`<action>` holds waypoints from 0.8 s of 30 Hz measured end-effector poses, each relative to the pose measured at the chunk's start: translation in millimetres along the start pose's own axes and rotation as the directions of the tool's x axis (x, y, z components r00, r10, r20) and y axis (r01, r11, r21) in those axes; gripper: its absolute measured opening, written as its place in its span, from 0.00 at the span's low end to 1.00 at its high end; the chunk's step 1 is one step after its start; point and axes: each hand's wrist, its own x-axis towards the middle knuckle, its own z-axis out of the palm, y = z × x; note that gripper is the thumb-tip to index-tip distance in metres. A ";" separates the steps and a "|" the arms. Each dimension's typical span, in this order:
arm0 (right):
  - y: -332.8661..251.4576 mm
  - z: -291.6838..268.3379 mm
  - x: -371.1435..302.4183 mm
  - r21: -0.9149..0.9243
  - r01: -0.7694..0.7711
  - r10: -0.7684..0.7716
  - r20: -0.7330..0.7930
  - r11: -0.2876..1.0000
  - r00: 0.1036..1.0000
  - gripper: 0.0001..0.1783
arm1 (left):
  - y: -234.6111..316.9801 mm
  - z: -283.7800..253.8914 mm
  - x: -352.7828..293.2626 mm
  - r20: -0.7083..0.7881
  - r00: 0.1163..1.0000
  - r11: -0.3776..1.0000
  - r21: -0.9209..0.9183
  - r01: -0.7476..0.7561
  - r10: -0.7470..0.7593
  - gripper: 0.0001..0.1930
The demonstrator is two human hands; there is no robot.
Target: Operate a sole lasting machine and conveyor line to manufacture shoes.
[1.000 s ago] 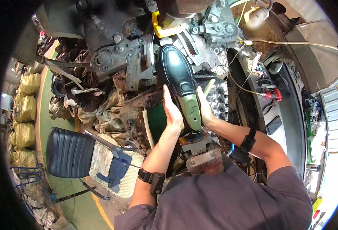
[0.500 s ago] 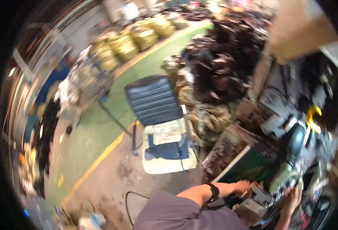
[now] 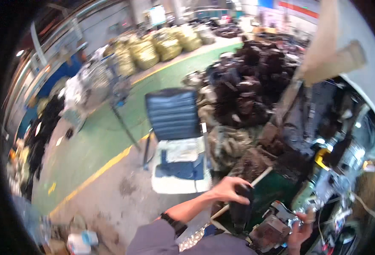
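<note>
My left hand (image 3: 231,190) is wrapped round the top of a dark, elongated object (image 3: 240,210), which stands roughly upright beside the green bench top. Its exact kind does not show. To the right, my right hand (image 3: 301,229) is held close to a squat metal block (image 3: 270,233) with a bright metal fitting (image 3: 284,211) behind it. The fingers of that hand are bent and blurred, and whether they grip anything cannot be made out. A green, bottle-shaped tool body (image 3: 303,196) lies just beyond the right hand.
A black-backed chair (image 3: 173,112) with a pale seat pad stands ahead. Behind it rises a heap of dark pieces (image 3: 251,80) next to crumpled sacks (image 3: 230,142). Yellow sacks (image 3: 145,53) line the far aisle. Cables and a yellow hook-shaped part (image 3: 322,159) clutter the right side.
My left hand has moved left, away from the metal block, and now grips the dark object. My right hand has shifted left and lower. The whole view has swung slightly.
</note>
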 end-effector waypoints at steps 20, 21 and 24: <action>-91.3 -90.3 -137.7 -0.280 0.081 -0.117 -0.116 0.957 0.986 0.54 | 172.8 177.1 43.4 0.298 0.913 0.386 -0.835 0.391 -0.280 0.17; -77.5 -99.6 -155.3 -0.307 0.129 -0.199 -0.209 0.943 0.957 0.51 | 179.6 201.4 40.8 0.305 0.908 0.422 -0.811 0.405 -0.286 0.17; -82.4 -133.9 -196.1 -0.167 -0.114 0.048 -0.354 0.979 0.934 0.47 | 183.3 278.3 29.7 0.387 0.859 0.470 -0.721 0.508 -0.334 0.21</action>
